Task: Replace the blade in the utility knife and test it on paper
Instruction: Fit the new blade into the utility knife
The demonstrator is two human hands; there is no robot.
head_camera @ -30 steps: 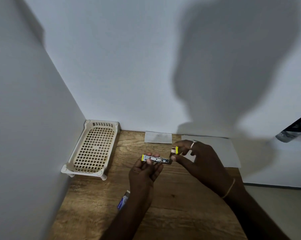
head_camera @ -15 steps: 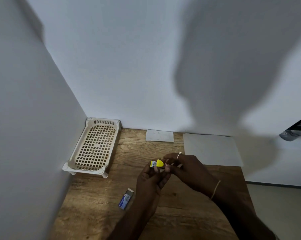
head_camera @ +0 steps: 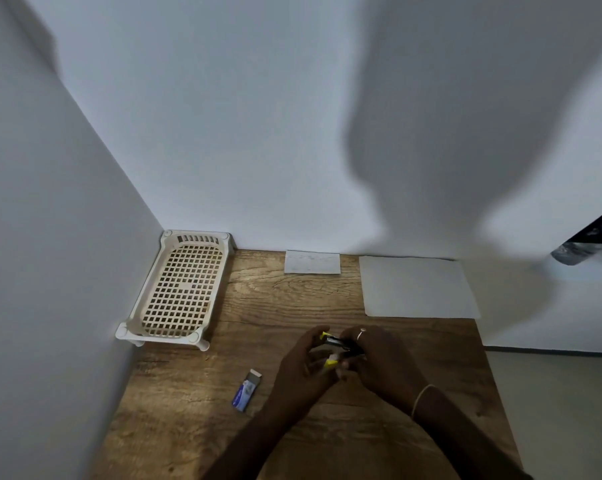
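Note:
Both hands meet above the middle of the wooden table (head_camera: 278, 306). My left hand (head_camera: 304, 370) and my right hand (head_camera: 384, 362) together hold a small utility knife (head_camera: 337, 342) with a metal body and yellow ends; a yellow piece (head_camera: 330, 362) shows between my fingers below it. Much of the knife is hidden by my fingers. A large white sheet of paper (head_camera: 417, 287) lies at the back right. A smaller white paper slip (head_camera: 312, 262) lies against the back wall. A blue and white blade pack (head_camera: 246, 390) lies to the left of my left hand.
A cream plastic basket tray (head_camera: 180, 289) stands in the back left corner against the white walls. The table's right edge drops to the floor (head_camera: 562, 410). A dark object (head_camera: 594, 237) sticks out at the far right.
Both hands have drawn nearer to me and closer together. The knife has turned in my fingers, and the yellow piece now sits below the metal body.

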